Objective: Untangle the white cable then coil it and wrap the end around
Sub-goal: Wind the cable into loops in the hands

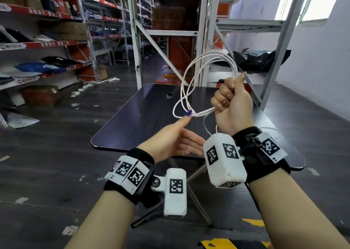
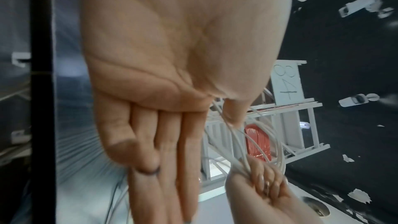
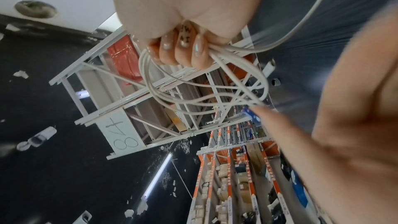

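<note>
right hand (image 1: 230, 104) fist clamps white cable (image 1: 186, 85) bundle above table (image 1: 132, 120); loops fan toward 10 o'clock from grip. left hand (image 1: 176, 140) flat, fingers straight, index tip touching loop crossing at 8 o'clock, nearer free strand.

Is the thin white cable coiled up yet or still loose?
Coiled in loose loops: the thin white cable is bunched in the right hand, a tail trailing below.

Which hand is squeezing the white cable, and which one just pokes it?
The right hand squeezes it: its fingers curl tight round the white cable loops. The left hand stays flat, only one blue-nailed fingertip reaching the loops' lower end.
</note>
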